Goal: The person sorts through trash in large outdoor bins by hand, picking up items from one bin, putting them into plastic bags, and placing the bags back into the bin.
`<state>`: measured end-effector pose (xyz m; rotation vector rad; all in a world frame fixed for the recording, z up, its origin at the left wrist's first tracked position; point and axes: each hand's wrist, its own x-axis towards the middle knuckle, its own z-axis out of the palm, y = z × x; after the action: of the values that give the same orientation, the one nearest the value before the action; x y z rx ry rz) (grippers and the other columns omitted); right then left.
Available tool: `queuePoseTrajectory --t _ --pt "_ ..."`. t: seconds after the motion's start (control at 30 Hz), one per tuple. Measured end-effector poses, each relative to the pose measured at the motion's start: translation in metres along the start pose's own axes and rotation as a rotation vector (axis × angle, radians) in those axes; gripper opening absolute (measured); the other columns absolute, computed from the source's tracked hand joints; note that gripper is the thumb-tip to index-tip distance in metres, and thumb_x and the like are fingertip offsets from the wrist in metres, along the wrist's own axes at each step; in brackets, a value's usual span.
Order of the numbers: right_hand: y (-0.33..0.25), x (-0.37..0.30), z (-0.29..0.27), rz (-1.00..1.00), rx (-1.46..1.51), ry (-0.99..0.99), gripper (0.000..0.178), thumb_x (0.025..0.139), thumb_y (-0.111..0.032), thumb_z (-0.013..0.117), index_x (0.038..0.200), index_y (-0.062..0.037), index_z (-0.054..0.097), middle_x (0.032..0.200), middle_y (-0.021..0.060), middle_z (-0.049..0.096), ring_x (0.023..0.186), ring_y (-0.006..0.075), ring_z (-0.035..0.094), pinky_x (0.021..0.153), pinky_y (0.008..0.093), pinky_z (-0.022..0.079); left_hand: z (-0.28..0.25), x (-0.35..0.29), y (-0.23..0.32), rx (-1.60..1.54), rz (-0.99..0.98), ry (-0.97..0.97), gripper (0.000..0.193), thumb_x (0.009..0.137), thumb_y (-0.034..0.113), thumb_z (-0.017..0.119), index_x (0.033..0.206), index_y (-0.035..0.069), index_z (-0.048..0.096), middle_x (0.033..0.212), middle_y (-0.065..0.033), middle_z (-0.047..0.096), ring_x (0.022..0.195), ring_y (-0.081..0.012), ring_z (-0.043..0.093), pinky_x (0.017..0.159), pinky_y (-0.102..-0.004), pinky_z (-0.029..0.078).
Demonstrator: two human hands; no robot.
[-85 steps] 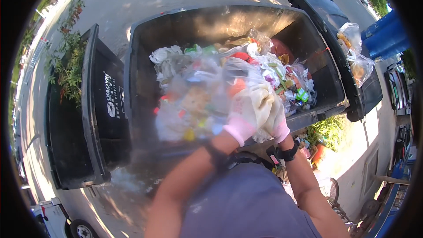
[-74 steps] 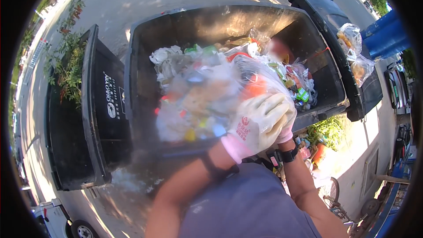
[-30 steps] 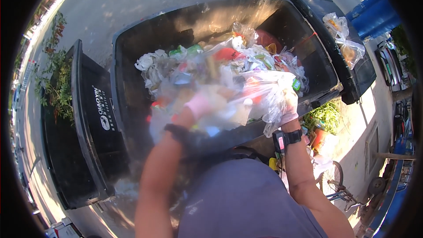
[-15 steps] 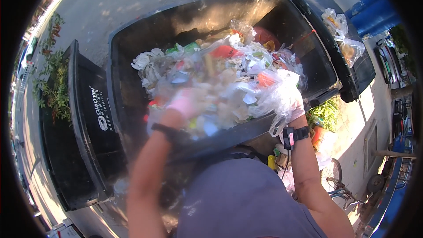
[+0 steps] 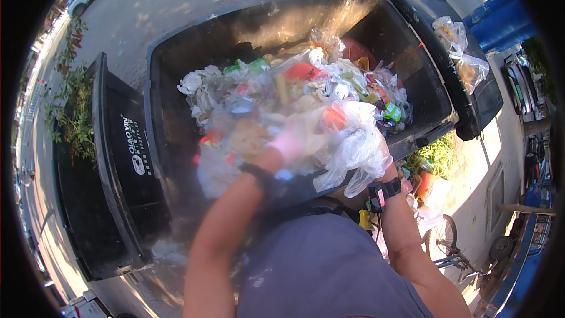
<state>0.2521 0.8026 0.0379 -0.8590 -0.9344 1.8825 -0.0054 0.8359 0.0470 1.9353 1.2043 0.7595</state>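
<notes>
A large dark wheeled bin (image 5: 194, 35) stands in front of me, heaped with mixed rubbish. My left hand (image 5: 286, 143), in a pale pink glove, reaches into the near part of the heap; motion blur hides its fingers. Close by lies a tan, crumpled piece of rubbish (image 5: 247, 135). At the bin's near right edge my right hand (image 5: 386, 158) is closed on a bunch of clear plastic bags (image 5: 353, 141), which covers most of its fingers. An orange-red item (image 5: 333, 116) shows against these bags. Green and white wrappers (image 5: 392, 112) lie farther right.
Another dark bin (image 5: 126, 171) stands at the left, with a leafy plant (image 5: 73, 112) beside it. Knotted clear bags (image 5: 465, 53) rest on the dark lid at right. Greens (image 5: 435, 153) and loose rubbish lie on the ground, near a bicycle (image 5: 450, 241).
My left hand has moved right across the heap. My right hand has drawn the plastic bags slightly left and toward me, uncovering green wrappers. A car has appeared at the upper left.
</notes>
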Motion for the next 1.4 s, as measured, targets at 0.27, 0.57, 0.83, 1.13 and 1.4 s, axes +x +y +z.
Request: queuePoseTrajectory --t 0.27,0.57,0.83,1.13,1.4 --pt "-0.009 -0.005 -0.004 -0.224 -0.536 0.166 0.041 0.098 -0.009 0.069 0.137 0.0008 0.060 0.126 0.0124 0.071 0.110 0.0219 0.070 0.095 0.0367 0.060 -0.027 -0.005 0.001 0.232 -0.155 0.049 0.028 0.092 0.017 0.064 0.116 0.013 0.077 0.123 -0.0162 0.074 0.117 -0.0362 0.069 0.099 -0.0449 0.054" --pt "-0.011 -0.033 -0.065 -0.534 -0.843 0.284 0.035 0.092 -0.012 0.078 0.123 0.0003 0.069 0.108 0.0083 0.076 0.089 0.0176 0.073 0.081 0.0315 0.062 -0.054 -0.052 -0.079 0.915 -0.300 0.080 0.043 0.090 0.036 0.065 0.127 0.016 0.072 0.118 -0.0181 0.075 0.113 -0.0383 0.070 0.099 -0.0495 0.053" --pt "0.001 -0.017 -0.029 -0.136 0.050 0.341 0.034 0.103 -0.009 0.062 0.133 0.0059 0.062 0.110 0.0104 0.071 0.088 0.0150 0.070 0.075 0.0290 0.060 -0.019 0.000 -0.007 0.147 -0.088 0.091 0.054 0.087 0.040 0.070 0.136 0.019 0.068 0.112 -0.0206 0.075 0.101 -0.0378 0.073 0.095 -0.0464 0.055" --pt "0.006 -0.021 -0.073 -0.380 -0.908 0.464 0.034 0.104 -0.014 0.063 0.134 0.0024 0.062 0.117 0.0085 0.071 0.102 0.0169 0.068 0.092 0.0332 0.058 -0.013 -0.005 -0.080 -0.325 -0.501 0.186 0.037 0.086 0.007 0.074 0.121 -0.003 0.072 0.102 -0.0056 0.077 0.087 -0.0135 0.069 0.079 -0.0296 0.055" --pt "-0.014 -0.032 -0.065 -0.340 -0.324 0.411 0.040 0.106 -0.017 0.062 0.140 0.0009 0.057 0.127 0.0103 0.067 0.111 0.0190 0.066 0.098 0.0350 0.056 -0.076 -0.041 -0.101 -0.927 -0.507 0.188 0.028 0.076 -0.009 0.067 0.100 0.001 0.076 0.092 0.0011 0.073 0.085 -0.0119 0.064 0.079 -0.0269 0.052"
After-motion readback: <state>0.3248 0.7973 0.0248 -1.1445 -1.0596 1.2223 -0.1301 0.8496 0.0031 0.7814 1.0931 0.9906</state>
